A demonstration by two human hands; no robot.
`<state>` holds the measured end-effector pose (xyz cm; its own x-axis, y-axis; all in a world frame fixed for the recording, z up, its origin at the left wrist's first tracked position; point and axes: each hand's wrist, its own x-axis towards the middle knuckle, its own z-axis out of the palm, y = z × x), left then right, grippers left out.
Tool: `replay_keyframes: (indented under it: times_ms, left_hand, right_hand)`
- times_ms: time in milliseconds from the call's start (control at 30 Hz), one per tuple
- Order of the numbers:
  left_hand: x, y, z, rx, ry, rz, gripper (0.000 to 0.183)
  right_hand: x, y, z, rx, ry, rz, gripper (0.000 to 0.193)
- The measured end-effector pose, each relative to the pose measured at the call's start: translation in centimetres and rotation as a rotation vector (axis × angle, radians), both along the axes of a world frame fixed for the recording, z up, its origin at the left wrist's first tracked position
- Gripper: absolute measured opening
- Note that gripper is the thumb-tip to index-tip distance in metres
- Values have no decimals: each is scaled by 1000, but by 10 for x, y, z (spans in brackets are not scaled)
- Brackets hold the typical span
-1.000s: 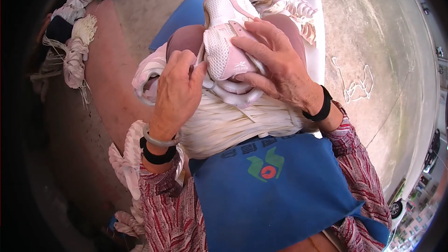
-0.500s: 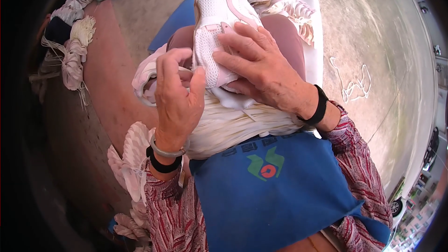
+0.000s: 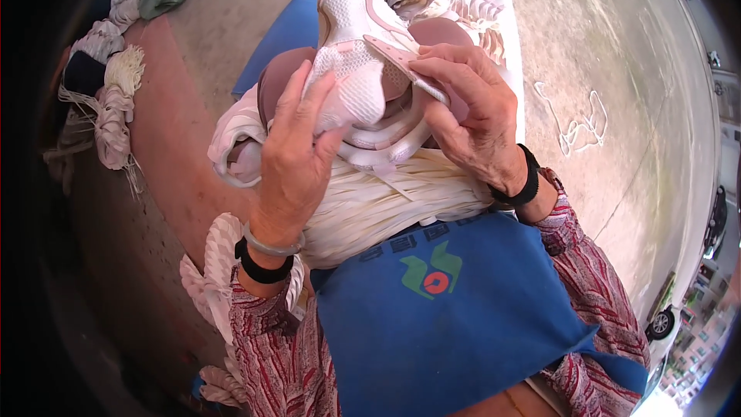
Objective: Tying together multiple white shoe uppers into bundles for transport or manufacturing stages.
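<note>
A white mesh shoe upper (image 3: 351,23) with pale pink trim lies toe-away over my knees. Its tongue (image 3: 359,89) is exposed, and the curved collar (image 3: 386,139) shows at the near end. My right hand (image 3: 482,108) pinches the eyelet flap (image 3: 397,50), lifting it away from the tongue. Against the left side of the upper, my left hand (image 3: 293,150) holds the mesh, with its longer fingers along it and the thumb at the near edge. A thick bundle of flat cream laces (image 3: 401,193) stretches across my lap beneath the shoe.
Another pinkish-white upper (image 3: 239,147) sits by my left knee. Bundled uppers (image 3: 478,19) lie on a white sheet beyond my right knee. A loose white lace (image 3: 575,127) is on the floor at right. Further bundles (image 3: 116,123) hang at left. A blue apron (image 3: 463,301) covers me.
My right hand has gone from resting across the upper to pinching its eyelet flap and drawing it rightward, which opens up the tongue and collar. My left hand has come onto the left side.
</note>
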<state>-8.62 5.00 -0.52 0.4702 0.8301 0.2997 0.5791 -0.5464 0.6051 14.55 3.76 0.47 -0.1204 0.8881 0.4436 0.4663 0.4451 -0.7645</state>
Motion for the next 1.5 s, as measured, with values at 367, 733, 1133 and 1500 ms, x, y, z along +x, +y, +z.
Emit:
replay_keyframes:
  times_ms: [367, 733, 1133, 1500]
  left_hand:
    - [40, -27, -22, -59, -3, 25, 75]
    - [2, -2, 2, -260, -19, 240, 22]
    - [4, -2, -8, -72, 43, 258, 16]
    - [11, 4, -12, -20, 116, 131, 13]
  right_hand:
    - [12, 15, -17, -90, -106, 83, 29]
    - [-8, 26, 17, 126, -384, 228, 49]
    - [-37, 35, 5, 147, -629, 383, 64]
    - [-29, 40, -12, 264, -530, 421, 44]
